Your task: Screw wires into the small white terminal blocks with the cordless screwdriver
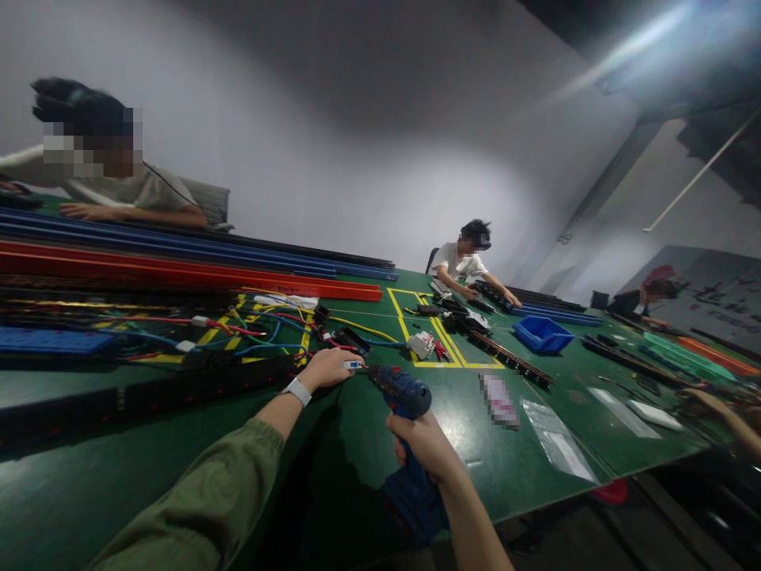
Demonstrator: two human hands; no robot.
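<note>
My right hand (425, 440) is wrapped round the grip of a blue cordless drill (404, 392), whose nose points left and away from me. The drill's tip meets a small white and blue part (352, 365), or comes very close to it; the exact contact is too small to tell. My left hand (330, 367) pinches this part, and I cannot make out its kind. Beyond the left hand lies a black housing (350, 339) with coloured wires. A long black strip (208, 388) runs along the table to the left of my left hand.
Red, blue and yellow wires (255, 325) spread over the green table (357, 492). Orange rails (267, 281) lie behind them. A white connector block (421, 345), a blue bin (542, 333) and plastic bags (556, 440) are to the right. Several co-workers sit around.
</note>
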